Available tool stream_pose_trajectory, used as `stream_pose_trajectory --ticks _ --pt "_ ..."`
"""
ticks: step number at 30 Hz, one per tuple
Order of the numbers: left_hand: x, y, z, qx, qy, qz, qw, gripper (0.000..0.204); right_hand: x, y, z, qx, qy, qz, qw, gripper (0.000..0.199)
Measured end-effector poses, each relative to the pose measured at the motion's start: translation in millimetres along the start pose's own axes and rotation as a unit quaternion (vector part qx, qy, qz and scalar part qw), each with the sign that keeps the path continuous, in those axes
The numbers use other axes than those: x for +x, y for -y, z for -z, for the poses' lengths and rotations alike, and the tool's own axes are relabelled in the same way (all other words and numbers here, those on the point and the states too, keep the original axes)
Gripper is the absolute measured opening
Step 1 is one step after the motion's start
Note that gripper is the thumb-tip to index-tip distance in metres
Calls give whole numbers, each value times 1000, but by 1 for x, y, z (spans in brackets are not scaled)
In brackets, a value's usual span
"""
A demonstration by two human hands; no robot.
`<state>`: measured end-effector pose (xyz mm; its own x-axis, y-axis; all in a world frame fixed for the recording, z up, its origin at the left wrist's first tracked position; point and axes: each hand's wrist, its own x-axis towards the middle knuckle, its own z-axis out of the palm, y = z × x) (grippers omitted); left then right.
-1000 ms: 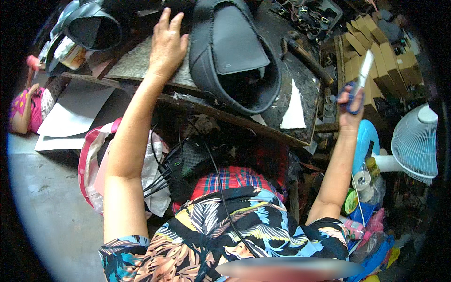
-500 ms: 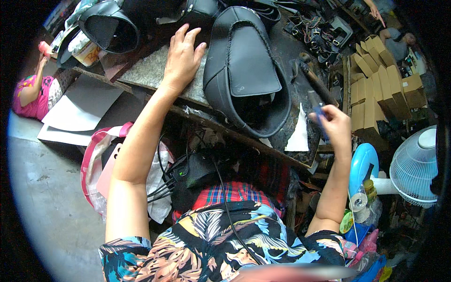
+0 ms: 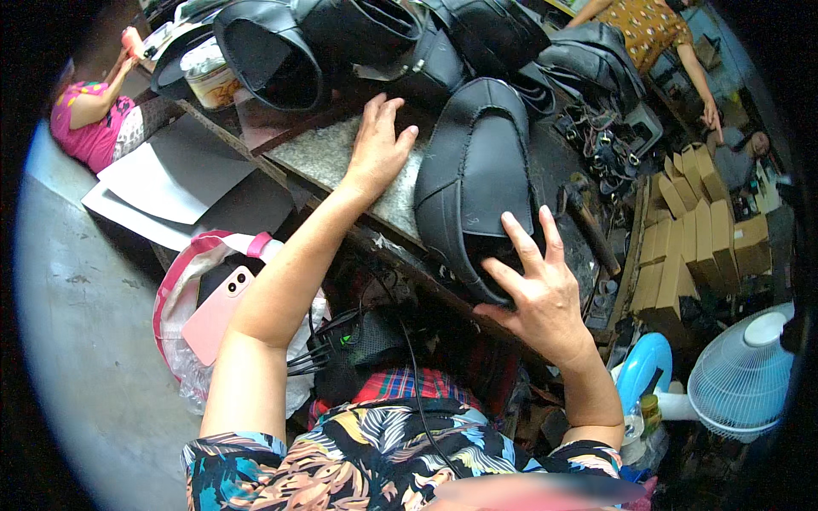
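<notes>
A black leather shoe upper [image 3: 490, 189] with a stitched rounded toe panel lies at the middle of the workbench, its dark opening towards me. My left hand [image 3: 379, 152] is open over the pale speckled slab [image 3: 319, 155], left of the upper, with nothing in its fingers. At the near right rim of the upper is my right hand [image 3: 541, 294], fingers spread and thumb apart, holding nothing I can see. Its fingertips overlap the opening; whether they touch the leather I cannot tell.
More black uppers [image 3: 271, 58] crowd the bench's far side. A hammer-like dark tool [image 3: 592, 226] lies right of the upper. Cardboard boxes [image 3: 673, 255] and a white fan [image 3: 737, 375] stand at right. A pink phone [image 3: 217, 315] sits in a bag at left. Two people are nearby at far left and far right.
My right hand no longer holds the blue-handled tool and has moved left to the upper's opening, fingers spread. The view has shifted; my left hand stays open beside the upper.
</notes>
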<state>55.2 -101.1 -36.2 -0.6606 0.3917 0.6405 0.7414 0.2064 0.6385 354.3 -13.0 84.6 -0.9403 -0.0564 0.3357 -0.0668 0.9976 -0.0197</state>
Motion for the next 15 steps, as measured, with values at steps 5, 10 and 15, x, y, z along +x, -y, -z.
stream_pose_trajectory --ticks 5,10,15 --pt "0 -4 2 -15 -3 10 1000 50 -2 -43 22 126 -109 8 986 35" --pt "-1 -7 1 -4 8 19 1000 51 48 -97 67 -26 -310 -2 950 35" --pt "1 -7 1 -3 7 24 1000 49 158 -168 63 108 -244 -64 962 42"
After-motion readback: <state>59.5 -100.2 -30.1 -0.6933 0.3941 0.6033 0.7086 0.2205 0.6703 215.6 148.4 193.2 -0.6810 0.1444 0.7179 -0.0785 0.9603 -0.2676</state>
